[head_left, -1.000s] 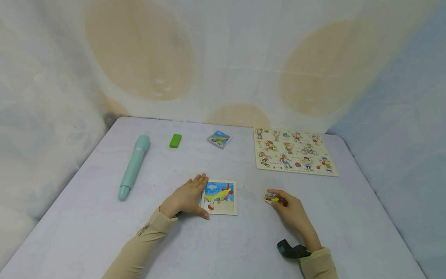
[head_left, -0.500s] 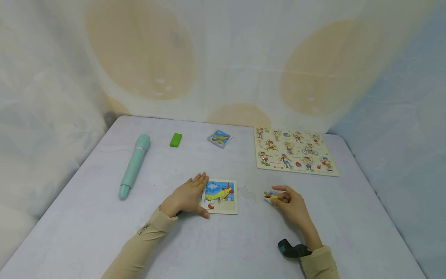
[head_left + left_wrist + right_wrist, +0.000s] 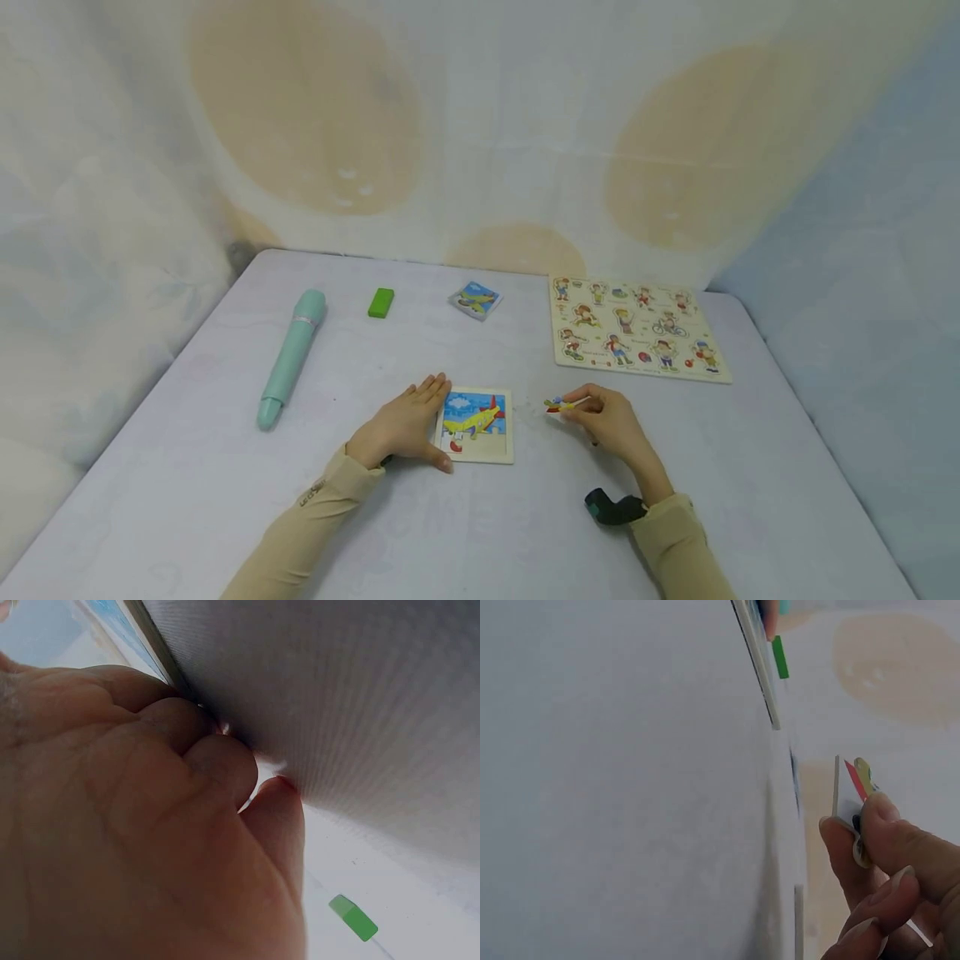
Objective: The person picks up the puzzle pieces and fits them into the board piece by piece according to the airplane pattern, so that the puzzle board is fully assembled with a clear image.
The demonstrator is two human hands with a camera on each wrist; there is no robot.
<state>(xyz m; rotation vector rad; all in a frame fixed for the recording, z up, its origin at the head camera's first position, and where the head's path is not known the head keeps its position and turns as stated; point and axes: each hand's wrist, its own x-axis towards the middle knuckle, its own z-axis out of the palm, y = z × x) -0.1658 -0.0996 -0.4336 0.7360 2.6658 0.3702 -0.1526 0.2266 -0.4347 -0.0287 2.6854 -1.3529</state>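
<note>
A small wooden jigsaw tray (image 3: 512, 425) lies near the middle of the table, showing a yellow plane on blue. Its lower strip is mostly bare wood. Along its left edge rests my left hand (image 3: 405, 423), fingers extended and thumb at the lower left corner; the left wrist view has the palm beside the tray's edge. To the right of the tray, my right hand (image 3: 611, 421) pinches a jigsaw piece (image 3: 555, 406) between thumb and fingers. That piece (image 3: 847, 791) shows white, red and yellow, with a rounded knob, in the right wrist view, held above the table.
Behind the tray lies a small plane picture card (image 3: 476, 299), with a green block (image 3: 381, 302) left of it. A mint-green microphone-shaped toy (image 3: 291, 360) lies at the left. A wooden figure puzzle board (image 3: 637, 327) sits at the back right.
My right hand has moved left and slightly away from me, bringing the jigsaw piece closer to the tray. The left hand stays at the tray's edge.
</note>
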